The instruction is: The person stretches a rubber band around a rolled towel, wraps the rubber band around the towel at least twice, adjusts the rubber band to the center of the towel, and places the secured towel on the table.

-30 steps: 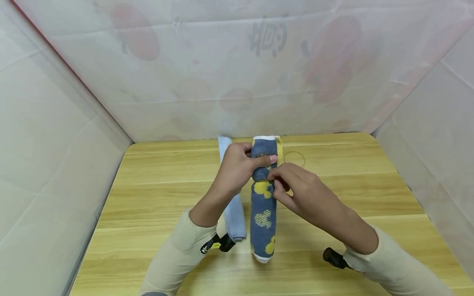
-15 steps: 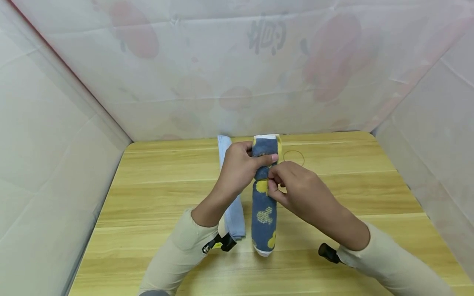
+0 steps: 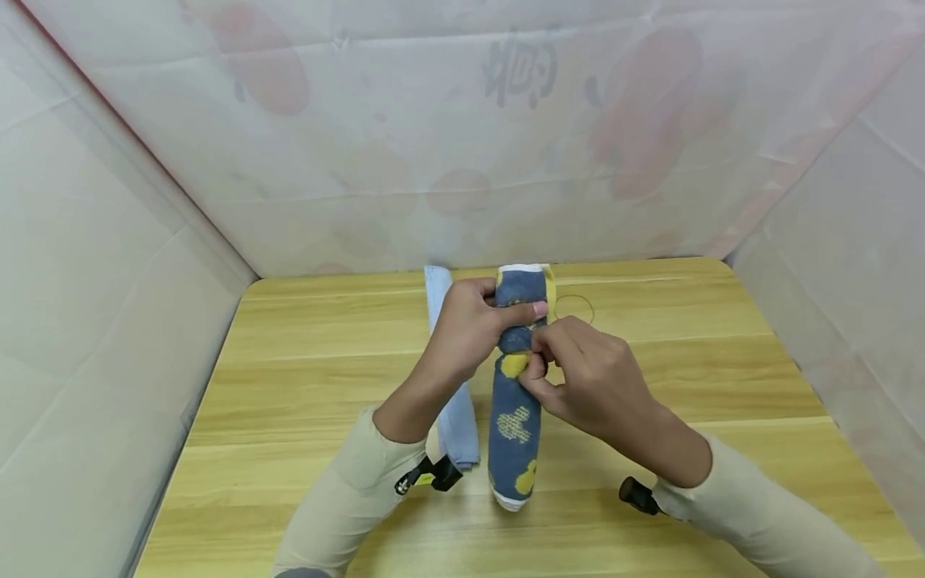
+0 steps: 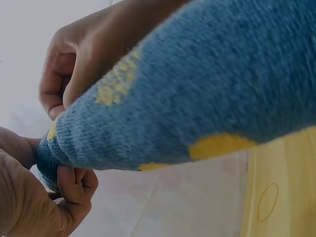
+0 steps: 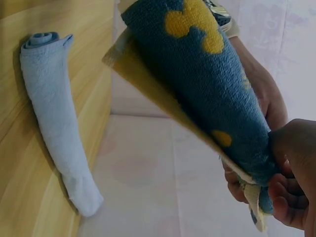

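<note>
A rolled dark-blue towel with yellow patches [image 3: 515, 417] is held lengthwise above the wooden table [image 3: 303, 377]. My left hand [image 3: 516, 317] grips its far part, with the thumb across the top. My right hand [image 3: 538, 363] pinches the roll just below that, its fingers curled at the roll's right side. In the left wrist view the blue roll [image 4: 207, 94] fills the frame, with the left hand [image 4: 34, 197] low at the left and the right hand [image 4: 74, 64] above. The right wrist view shows the roll [image 5: 207, 84] pinched by the right hand [image 5: 291, 192].
A rolled light-blue towel [image 3: 454, 405] lies just left of the blue one, also seen as the light-blue roll [image 5: 54, 123]. A thin rubber band [image 3: 574, 307] lies on the table behind my right hand. White sheeted walls [image 3: 108, 265] close in the table on three sides.
My right hand has shifted slightly left and curled tighter against the blue roll. The left hand keeps its grip in the same place.
</note>
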